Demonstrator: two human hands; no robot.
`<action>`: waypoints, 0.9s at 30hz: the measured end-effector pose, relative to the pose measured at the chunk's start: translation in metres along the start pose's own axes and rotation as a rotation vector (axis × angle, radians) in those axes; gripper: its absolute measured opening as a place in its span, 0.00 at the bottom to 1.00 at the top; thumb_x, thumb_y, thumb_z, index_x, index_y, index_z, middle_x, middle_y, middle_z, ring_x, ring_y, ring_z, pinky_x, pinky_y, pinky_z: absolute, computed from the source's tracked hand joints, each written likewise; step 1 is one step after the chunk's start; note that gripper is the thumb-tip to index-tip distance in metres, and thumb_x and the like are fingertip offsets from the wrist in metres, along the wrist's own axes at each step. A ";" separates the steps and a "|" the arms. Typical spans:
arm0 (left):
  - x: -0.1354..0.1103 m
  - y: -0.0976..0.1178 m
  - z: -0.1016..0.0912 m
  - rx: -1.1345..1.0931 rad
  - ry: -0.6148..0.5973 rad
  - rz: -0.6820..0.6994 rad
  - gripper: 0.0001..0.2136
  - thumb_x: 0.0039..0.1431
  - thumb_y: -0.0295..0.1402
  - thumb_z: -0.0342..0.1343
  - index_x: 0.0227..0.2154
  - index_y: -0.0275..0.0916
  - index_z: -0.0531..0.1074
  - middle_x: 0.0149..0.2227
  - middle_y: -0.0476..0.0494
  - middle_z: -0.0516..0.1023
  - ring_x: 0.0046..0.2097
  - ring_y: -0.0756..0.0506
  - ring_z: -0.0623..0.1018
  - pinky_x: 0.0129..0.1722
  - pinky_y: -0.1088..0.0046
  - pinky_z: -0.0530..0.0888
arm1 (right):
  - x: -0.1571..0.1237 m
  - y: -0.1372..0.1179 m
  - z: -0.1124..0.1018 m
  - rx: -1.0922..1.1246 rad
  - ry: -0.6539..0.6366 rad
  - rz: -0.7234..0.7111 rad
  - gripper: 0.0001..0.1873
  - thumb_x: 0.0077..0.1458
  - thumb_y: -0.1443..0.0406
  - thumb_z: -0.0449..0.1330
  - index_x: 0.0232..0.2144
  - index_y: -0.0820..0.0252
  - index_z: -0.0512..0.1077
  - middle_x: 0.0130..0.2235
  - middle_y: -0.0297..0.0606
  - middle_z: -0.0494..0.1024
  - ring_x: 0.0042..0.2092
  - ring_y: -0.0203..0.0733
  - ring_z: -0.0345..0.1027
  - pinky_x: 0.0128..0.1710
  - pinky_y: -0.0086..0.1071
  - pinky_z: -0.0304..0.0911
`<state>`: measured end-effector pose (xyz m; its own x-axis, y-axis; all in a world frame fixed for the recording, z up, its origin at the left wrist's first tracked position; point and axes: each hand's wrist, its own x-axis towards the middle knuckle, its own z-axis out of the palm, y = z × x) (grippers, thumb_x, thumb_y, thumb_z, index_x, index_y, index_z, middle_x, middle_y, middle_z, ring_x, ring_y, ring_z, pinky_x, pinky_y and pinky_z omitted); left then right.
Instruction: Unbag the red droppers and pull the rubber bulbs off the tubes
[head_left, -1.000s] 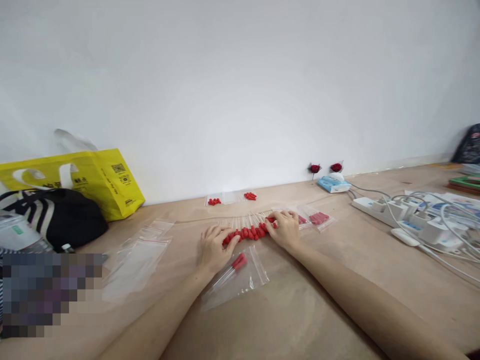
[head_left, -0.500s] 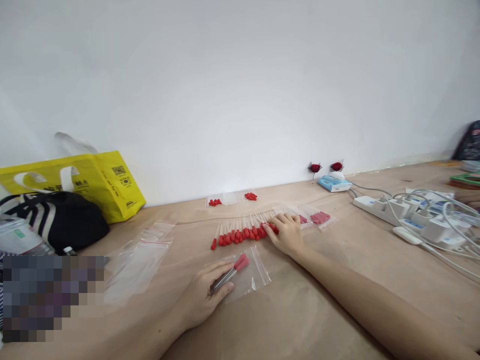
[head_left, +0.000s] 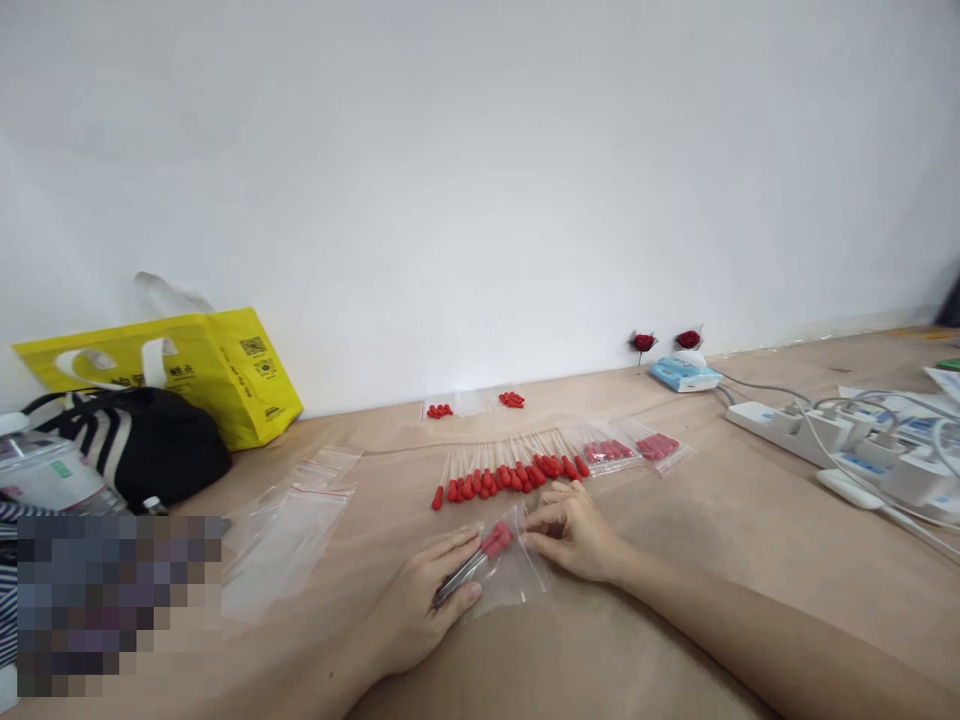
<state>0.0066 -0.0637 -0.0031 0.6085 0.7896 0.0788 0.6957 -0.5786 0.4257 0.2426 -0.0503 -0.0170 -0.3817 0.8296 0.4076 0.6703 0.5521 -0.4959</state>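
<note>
A small clear zip bag [head_left: 508,577] holding droppers with red bulbs [head_left: 496,539] lies on the tan table in front of me. My left hand [head_left: 424,605] lies on the bag's near end, fingers closed around the glass tubes. My right hand [head_left: 574,530] pinches the bag's open far edge beside the red bulbs. Just beyond the hands runs a row of several loose droppers with red bulbs [head_left: 510,474].
Empty clear zip bags [head_left: 289,525] lie to the left, filled bags [head_left: 634,447] to the right of the row. A yellow bag [head_left: 187,368] and a black striped bag [head_left: 131,445] stand at far left. Power strips with cables [head_left: 840,435] occupy the right. Red bulbs [head_left: 512,400] lie by the wall.
My left hand left the dropper row and came down onto the bag. My right hand then pulled back from the row to the bag's open edge.
</note>
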 end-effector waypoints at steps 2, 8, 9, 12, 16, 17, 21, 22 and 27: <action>0.001 0.000 -0.001 -0.021 -0.015 0.012 0.20 0.56 0.41 0.46 0.52 0.45 0.61 0.56 0.47 0.62 0.56 0.44 0.62 0.55 0.62 0.60 | 0.002 -0.001 0.001 0.017 -0.047 -0.009 0.09 0.48 0.55 0.58 0.32 0.49 0.74 0.27 0.31 0.71 0.34 0.36 0.61 0.38 0.33 0.46; 0.003 0.003 -0.005 -0.065 -0.053 0.051 0.19 0.57 0.40 0.46 0.52 0.46 0.61 0.55 0.46 0.63 0.56 0.43 0.62 0.55 0.59 0.59 | 0.005 -0.011 0.003 -0.093 -0.141 0.057 0.19 0.44 0.49 0.58 0.34 0.53 0.72 0.32 0.34 0.71 0.38 0.41 0.60 0.38 0.34 0.47; 0.003 0.002 -0.005 -0.068 -0.058 0.058 0.19 0.57 0.40 0.46 0.52 0.46 0.61 0.55 0.46 0.63 0.56 0.43 0.62 0.56 0.58 0.59 | 0.006 -0.013 0.003 -0.093 -0.157 0.063 0.19 0.45 0.49 0.57 0.34 0.54 0.72 0.32 0.34 0.71 0.38 0.41 0.60 0.38 0.34 0.47; 0.004 0.001 -0.006 -0.067 -0.050 0.077 0.20 0.56 0.40 0.47 0.52 0.47 0.61 0.55 0.46 0.63 0.56 0.43 0.62 0.56 0.57 0.56 | 0.006 -0.014 0.002 -0.052 -0.173 0.088 0.18 0.42 0.49 0.60 0.28 0.55 0.72 0.30 0.33 0.69 0.37 0.40 0.59 0.39 0.33 0.47; 0.003 0.001 -0.007 -0.057 -0.019 0.086 0.20 0.56 0.40 0.48 0.51 0.47 0.62 0.55 0.46 0.62 0.56 0.43 0.62 0.56 0.56 0.55 | 0.004 -0.010 0.000 0.015 -0.161 0.122 0.17 0.33 0.53 0.66 0.23 0.58 0.69 0.30 0.30 0.68 0.37 0.39 0.59 0.40 0.34 0.47; 0.003 0.001 -0.007 -0.051 -0.018 0.087 0.19 0.56 0.40 0.48 0.51 0.47 0.61 0.55 0.46 0.62 0.56 0.43 0.62 0.56 0.55 0.55 | 0.003 -0.009 0.000 0.024 -0.167 0.116 0.18 0.32 0.54 0.67 0.24 0.57 0.69 0.31 0.30 0.68 0.38 0.39 0.59 0.41 0.35 0.47; 0.002 0.004 -0.008 -0.024 -0.022 0.080 0.19 0.55 0.40 0.48 0.51 0.47 0.62 0.55 0.46 0.63 0.56 0.42 0.62 0.56 0.55 0.56 | 0.002 -0.010 0.002 0.053 -0.173 0.086 0.16 0.32 0.55 0.67 0.23 0.57 0.70 0.31 0.32 0.68 0.38 0.40 0.60 0.40 0.36 0.49; 0.002 0.004 -0.008 -0.027 -0.016 0.079 0.19 0.55 0.40 0.49 0.51 0.47 0.62 0.55 0.46 0.63 0.56 0.42 0.62 0.56 0.55 0.57 | 0.002 -0.011 0.003 0.066 -0.166 0.086 0.15 0.32 0.56 0.67 0.22 0.57 0.70 0.31 0.32 0.68 0.38 0.40 0.60 0.39 0.35 0.50; 0.001 -0.001 -0.007 -0.066 0.003 0.095 0.19 0.55 0.40 0.49 0.51 0.48 0.63 0.54 0.46 0.64 0.56 0.43 0.63 0.55 0.56 0.58 | 0.000 -0.006 0.000 0.137 -0.085 0.078 0.11 0.30 0.63 0.68 0.18 0.59 0.69 0.33 0.34 0.69 0.38 0.40 0.61 0.40 0.36 0.53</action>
<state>0.0039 -0.0605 0.0028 0.6691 0.7327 0.1246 0.6081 -0.6361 0.4750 0.2385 -0.0531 -0.0143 -0.3884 0.8712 0.3004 0.6090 0.4873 -0.6259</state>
